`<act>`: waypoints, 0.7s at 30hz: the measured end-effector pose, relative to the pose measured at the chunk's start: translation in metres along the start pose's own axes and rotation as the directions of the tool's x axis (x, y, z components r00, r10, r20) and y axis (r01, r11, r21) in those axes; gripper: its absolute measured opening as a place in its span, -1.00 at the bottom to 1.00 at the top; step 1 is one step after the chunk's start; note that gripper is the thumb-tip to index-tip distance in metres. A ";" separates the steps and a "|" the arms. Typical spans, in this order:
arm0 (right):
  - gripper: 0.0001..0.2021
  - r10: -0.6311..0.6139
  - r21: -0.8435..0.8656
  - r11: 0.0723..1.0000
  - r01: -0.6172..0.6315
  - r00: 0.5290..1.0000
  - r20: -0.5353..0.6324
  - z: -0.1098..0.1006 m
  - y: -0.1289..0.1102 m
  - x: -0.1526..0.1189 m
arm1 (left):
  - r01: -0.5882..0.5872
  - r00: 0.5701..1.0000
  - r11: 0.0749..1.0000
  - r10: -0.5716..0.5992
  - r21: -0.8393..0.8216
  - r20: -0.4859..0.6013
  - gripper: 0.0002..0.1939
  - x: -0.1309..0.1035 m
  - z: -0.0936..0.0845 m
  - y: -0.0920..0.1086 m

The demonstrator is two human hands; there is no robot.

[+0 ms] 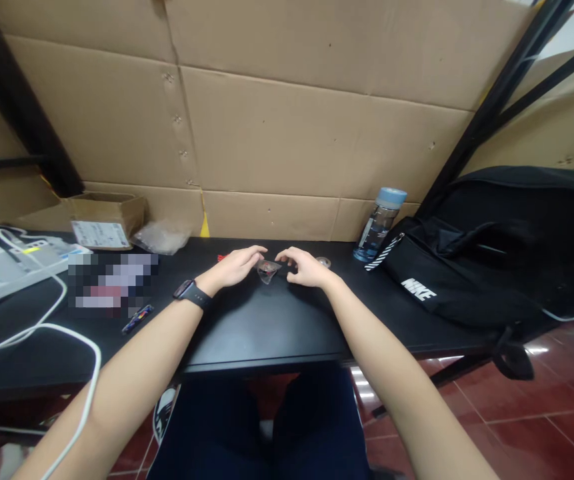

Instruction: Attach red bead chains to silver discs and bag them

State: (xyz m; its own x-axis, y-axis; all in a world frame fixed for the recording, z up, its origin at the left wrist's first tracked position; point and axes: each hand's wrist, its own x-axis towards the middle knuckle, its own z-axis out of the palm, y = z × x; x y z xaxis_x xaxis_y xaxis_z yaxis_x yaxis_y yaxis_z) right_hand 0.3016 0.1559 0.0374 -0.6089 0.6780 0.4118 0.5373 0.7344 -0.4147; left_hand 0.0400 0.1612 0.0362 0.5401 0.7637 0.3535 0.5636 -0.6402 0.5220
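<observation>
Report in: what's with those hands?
Left hand by small clear packet, contact unclear. Right hand open beside it. Bottle and backpack off right.

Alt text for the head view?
A person's left hand and right hand flank a small clear plastic packet on a black tabletop. To the right are a clear blue-lidded bottle and black fabric NIKE backpack; to the left, an open brown cardboard box.

At the black bench we see a small clear packet between our left grip and our right grip. The left is touching it or just beside it, we cannot tell which; the right curves nearby, loosely spread. A blue-capped bottle and a black backpack stand to our right, an open carton to our left.
</observation>
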 end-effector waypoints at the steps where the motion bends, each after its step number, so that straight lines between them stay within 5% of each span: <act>1: -0.52 -0.011 -0.003 1.000 0.011 1.000 0.006 0.002 -0.001 0.000 | 0.007 1.000 1.000 -0.007 -0.012 -0.009 -0.50 0.000 0.000 0.001; 8: -0.58 -0.059 -0.107 0.993 0.054 0.997 -0.047 0.024 -0.026 0.007 | 0.017 0.993 1.000 -0.017 -0.006 -0.118 -0.61 0.000 -0.006 0.006; 14: -0.92 -0.102 -0.244 0.967 0.067 0.986 -0.131 0.030 -0.038 0.010 | 0.018 0.998 0.903 0.012 0.429 -0.067 -0.57 -0.003 -0.009 -0.011; 21: -0.97 0.062 -0.010 0.998 -0.068 0.953 -0.297 0.022 -0.019 0.012 | 0.015 0.998 0.863 0.015 0.505 -0.055 -0.81 -0.003 0.006 0.003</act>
State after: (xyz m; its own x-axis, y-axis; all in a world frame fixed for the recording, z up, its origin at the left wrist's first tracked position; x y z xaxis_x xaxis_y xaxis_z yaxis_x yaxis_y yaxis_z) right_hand 0.2714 0.1498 0.0322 -0.3733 0.7006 0.6081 0.5829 0.6871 -0.4337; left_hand 0.0440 0.1563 0.0323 0.5131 0.7577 0.4034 0.8102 -0.5827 0.0641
